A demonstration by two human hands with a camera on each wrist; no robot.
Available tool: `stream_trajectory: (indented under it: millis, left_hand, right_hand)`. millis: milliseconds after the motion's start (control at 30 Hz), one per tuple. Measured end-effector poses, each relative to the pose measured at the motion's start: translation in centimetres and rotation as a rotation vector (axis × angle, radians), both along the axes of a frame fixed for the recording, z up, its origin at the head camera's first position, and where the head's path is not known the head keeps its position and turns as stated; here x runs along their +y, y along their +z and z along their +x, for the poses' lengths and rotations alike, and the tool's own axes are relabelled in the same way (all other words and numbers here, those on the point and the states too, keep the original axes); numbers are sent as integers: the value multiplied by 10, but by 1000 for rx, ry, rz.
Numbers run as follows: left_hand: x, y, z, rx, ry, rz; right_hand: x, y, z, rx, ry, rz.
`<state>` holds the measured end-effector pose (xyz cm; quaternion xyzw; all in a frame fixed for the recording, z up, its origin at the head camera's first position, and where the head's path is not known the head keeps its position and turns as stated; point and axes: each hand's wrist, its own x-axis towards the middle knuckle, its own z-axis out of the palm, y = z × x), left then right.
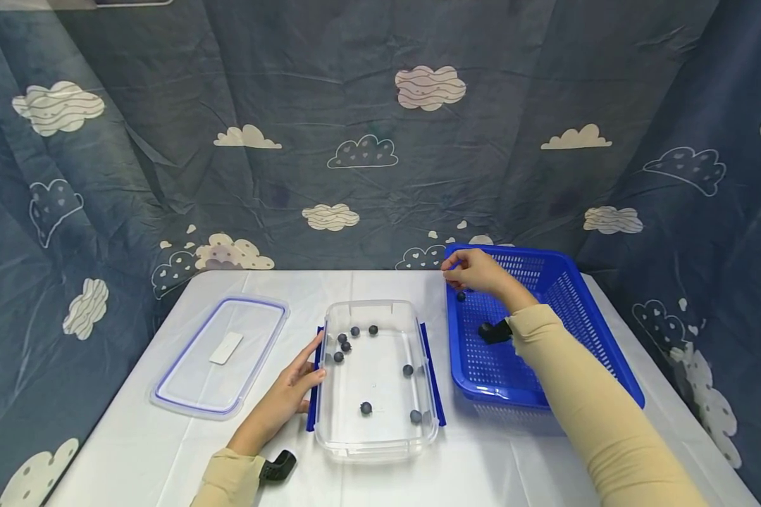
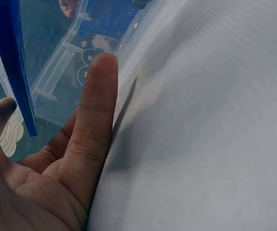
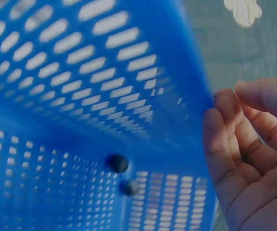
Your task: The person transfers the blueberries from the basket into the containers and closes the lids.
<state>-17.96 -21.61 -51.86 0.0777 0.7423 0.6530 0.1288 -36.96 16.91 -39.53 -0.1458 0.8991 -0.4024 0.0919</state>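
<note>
A clear plastic box (image 1: 380, 451) with blue side latches stands uncovered on the table, several blueberries (image 1: 366, 408) scattered inside. My left hand (image 1: 282, 394) rests against its left side, fingers fairly straight, thumb at the rim by the blue latch (image 2: 18, 62). My right hand (image 1: 478, 271) is over the back left corner of a blue perforated basket (image 1: 514, 394). Its thumb and fingertips are pinched together, and a dark sliver of a blueberry (image 3: 215, 97) shows between them. Lower inside the basket lie two blueberries (image 3: 117, 163), one seen in the head view near the left wall.
Left of the box lies its clear lid (image 1: 190, 380) with a purplish-blue seal and a white label (image 1: 226, 348). A white cloth (image 1: 482, 472) covers the table. Behind it hangs a dark curtain (image 1: 330, 91) with a cloud print.
</note>
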Motion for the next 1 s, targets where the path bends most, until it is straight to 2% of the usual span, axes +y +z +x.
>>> stream_trajectory:
  millis: [267, 600, 767, 1000]
  left_hand:
    - [0, 2, -1, -8, 3, 6]
    - [-2, 3, -2, -12, 2, 17]
    - [-2, 3, -2, -9, -6, 33]
    - [-1, -1, -1, -11, -17, 29]
  right_hand:
    - [20, -13, -8, 19, -97, 44]
    - [36, -37, -22, -44, -97, 126]
    - [35, -46, -21, -80, -106, 138]
    - [28, -59, -16, -117, -77, 160]
